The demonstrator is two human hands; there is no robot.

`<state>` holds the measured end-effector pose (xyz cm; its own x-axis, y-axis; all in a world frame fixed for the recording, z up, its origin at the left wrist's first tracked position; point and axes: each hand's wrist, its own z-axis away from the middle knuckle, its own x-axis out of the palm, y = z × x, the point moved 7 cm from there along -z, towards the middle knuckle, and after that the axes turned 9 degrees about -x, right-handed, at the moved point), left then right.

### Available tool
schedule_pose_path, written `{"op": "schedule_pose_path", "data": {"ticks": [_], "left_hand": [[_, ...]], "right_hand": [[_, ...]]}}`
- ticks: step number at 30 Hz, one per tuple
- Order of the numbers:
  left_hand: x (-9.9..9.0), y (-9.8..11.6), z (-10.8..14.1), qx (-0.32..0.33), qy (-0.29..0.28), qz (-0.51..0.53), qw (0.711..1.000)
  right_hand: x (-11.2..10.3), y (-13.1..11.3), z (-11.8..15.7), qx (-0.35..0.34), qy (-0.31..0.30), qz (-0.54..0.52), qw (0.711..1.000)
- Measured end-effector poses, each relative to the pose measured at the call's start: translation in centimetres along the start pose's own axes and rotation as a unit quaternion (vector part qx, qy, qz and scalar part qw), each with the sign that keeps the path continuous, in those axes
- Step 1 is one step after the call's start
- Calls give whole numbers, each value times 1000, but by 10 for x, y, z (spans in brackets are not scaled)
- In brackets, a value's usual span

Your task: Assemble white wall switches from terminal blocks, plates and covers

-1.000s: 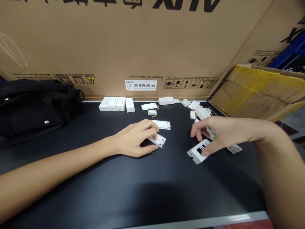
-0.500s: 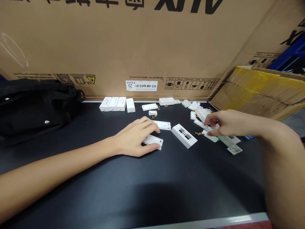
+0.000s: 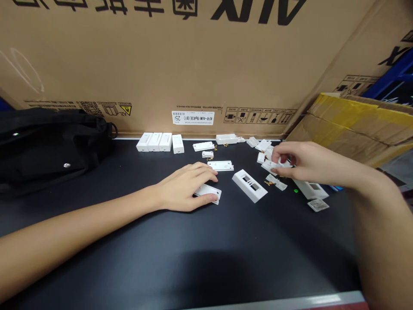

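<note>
My left hand (image 3: 189, 187) lies over a narrow white plastic plate (image 3: 209, 192) on the black tabletop. Its thumb presses the plate's near right end, and the curled fingers reach across the far side. Beyond those fingertips is a second white plate (image 3: 222, 165). To the right rests a white plastic housing (image 3: 250, 186) with two rectangular openings. My right hand (image 3: 295, 160) is among a cluster of small white parts (image 3: 263, 158), thumb and fingers pinched on a small white plastic piece (image 3: 284, 164), mostly hidden. Below it are a translucent part (image 3: 276, 181) and brass bits (image 3: 268, 183).
Several white boxes (image 3: 155, 142) line the back left, beside a black bag (image 3: 54, 146). A large carton (image 3: 193, 64) walls off the rear; a taped box (image 3: 351, 125) stands at right. Another housing (image 3: 309, 189), a flat square (image 3: 318, 205) and a green bit (image 3: 296, 190) lie near my right wrist.
My right hand has shifted left and slightly away from me, and the green bit and second housing show more. The left hand stays on the plate.
</note>
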<state>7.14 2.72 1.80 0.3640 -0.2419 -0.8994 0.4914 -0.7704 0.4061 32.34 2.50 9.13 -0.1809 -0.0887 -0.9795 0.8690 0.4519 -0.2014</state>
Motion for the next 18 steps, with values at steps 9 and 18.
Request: {"op": "schedule_pose_path", "data": {"ticks": [9, 18], "left_hand": [[-5, -3, -2, -47, 27, -14, 998], [-5, -1, -1, -34, 21, 5, 999]], "right_hand": [[51, -79, -40, -172, 43, -68, 982], [34, -64, -32, -148, 69, -83, 983]]}}
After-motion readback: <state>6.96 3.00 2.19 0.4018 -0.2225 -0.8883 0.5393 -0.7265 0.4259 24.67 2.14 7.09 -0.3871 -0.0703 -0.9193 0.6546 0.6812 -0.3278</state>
